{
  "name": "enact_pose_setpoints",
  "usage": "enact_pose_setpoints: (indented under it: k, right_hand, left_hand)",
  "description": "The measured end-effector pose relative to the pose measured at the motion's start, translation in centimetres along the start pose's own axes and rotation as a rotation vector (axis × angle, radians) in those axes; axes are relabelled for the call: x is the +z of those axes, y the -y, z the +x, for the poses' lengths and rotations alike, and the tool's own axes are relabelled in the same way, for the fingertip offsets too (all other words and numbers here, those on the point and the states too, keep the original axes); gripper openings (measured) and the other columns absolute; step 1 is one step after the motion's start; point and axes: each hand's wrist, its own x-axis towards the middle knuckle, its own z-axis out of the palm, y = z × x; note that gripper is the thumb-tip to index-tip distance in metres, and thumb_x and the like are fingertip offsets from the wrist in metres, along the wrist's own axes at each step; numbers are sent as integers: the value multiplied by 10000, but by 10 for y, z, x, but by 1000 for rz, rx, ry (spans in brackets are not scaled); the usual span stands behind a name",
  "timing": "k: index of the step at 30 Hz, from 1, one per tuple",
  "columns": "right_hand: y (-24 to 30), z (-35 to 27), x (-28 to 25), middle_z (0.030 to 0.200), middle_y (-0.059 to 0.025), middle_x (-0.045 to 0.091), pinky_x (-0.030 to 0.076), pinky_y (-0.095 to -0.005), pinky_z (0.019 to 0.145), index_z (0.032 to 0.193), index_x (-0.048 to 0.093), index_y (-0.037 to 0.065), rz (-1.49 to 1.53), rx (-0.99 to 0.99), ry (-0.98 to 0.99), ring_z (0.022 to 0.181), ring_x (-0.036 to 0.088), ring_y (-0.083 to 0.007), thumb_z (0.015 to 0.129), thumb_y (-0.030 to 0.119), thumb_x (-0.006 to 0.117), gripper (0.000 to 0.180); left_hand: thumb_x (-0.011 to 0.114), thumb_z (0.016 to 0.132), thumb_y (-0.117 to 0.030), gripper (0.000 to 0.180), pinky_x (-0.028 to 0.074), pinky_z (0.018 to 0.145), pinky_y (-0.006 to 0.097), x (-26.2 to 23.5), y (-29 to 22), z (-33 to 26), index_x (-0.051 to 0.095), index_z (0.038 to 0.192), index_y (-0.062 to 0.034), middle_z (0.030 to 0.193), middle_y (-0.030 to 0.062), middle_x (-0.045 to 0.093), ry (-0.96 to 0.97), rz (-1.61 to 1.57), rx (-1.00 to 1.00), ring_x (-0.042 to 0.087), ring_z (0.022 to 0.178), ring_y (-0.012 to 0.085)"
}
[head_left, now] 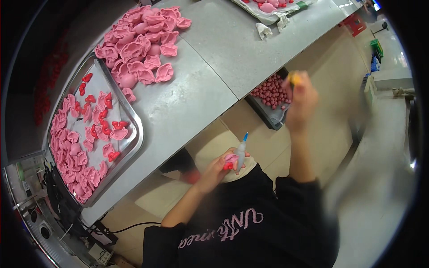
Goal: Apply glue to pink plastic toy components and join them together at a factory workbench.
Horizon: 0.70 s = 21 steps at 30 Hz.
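A: At which step, by the look of it?

B: Apparently at close hand-work on a single piece, held clear of the table point(178, 94). Gripped in the left hand point(214, 172): a pink moulded shell point(231, 157), with a red bow-like part point(229, 166) just below and, alongside both, a translucent squeeze bottle point(240, 157), blue nozzle point(246, 136) up.

A: And with the right hand point(300, 105)?

B: Lifted, well apart from the left, blurred. Seemingly curled around something small and yellow point(295, 79); too smeared to name more closely.

A: Calling for what next?

B: Probably for a firm left pinch, to stop shell and bottle slipping against each other, and for a careful approach by the right.

A: Anything else around?

B: On the table, a metal tray point(136, 140) strewn with more shells point(82, 158) and red bows point(119, 125); next to it, a loose heap of pink shells point(143, 49). Farther off, crumpled white tissue point(263, 30). Below the table edge, a dark bin point(261, 117) of small pink balls point(269, 91).

A: Anything in the way?

B: Mainly the bottle, crowding the piece. Also the right hand, partly hiding the bin.
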Motion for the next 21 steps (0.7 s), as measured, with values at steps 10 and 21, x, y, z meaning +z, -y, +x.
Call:
enact_pose_setpoints:
  k: [10, 21]
  right_hand:
    - [-50, -122, 17, 466, 13, 370, 189, -206, 392, 611, 448, 46, 268, 803, 209, 413, 285, -47, 851, 403, 354, 440]
    - [-48, -119, 23, 466, 14, 376, 182, -203, 381, 581, 426, 43, 336, 782, 231, 406, 276, -43, 847, 389, 330, 446]
  left_hand:
    - [350, 818, -579, 675, 339, 874, 319, -7, 13, 8, 456, 1114, 19, 1152, 131, 467, -1, -128, -110, 443, 1033, 186]
    - [329, 832, -567, 642, 332, 896, 332, -11, 19, 9, 480, 1065, 12, 1161, 146, 462, 6, -145, -105, 427, 1068, 200]
